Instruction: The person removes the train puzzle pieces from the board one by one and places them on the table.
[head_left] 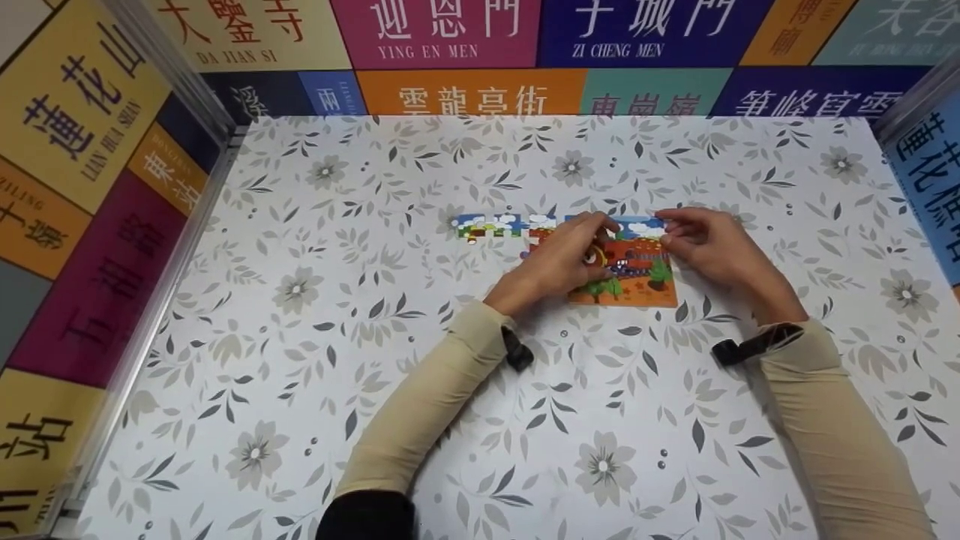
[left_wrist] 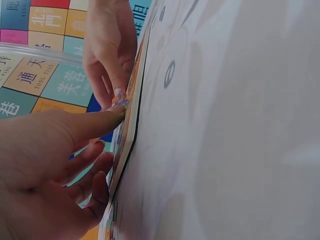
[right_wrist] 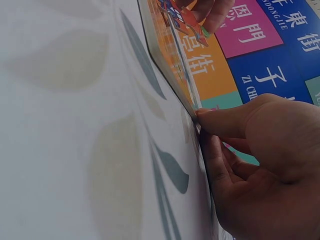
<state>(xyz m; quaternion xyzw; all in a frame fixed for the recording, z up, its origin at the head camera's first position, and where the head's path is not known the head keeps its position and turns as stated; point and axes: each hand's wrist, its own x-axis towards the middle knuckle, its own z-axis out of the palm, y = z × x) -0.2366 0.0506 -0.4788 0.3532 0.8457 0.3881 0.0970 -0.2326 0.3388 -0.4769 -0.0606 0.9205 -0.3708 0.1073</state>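
Observation:
A colourful picture puzzle [head_left: 626, 294], flat with red, orange and blue-sky areas, lies on the flowered tabletop right of centre in the head view. My left hand [head_left: 559, 259] is over its left part and hides some of it. In the right wrist view, a small puzzle piece [right_wrist: 181, 19] stands tilted up from the picture, pinched by the left fingers. Thumb and fingertips of my right hand [head_left: 709, 240] grip the puzzle's upper right edge. The left wrist view shows the left thumb down at the puzzle's near edge, with the right hand beyond.
Several joined puzzle pieces [head_left: 491, 223] with sky and green lie left of the left hand. The white tabletop [head_left: 480, 420] has a grey leaf and flower print. Panels with large lettering [head_left: 472, 90] stand along the back and both sides.

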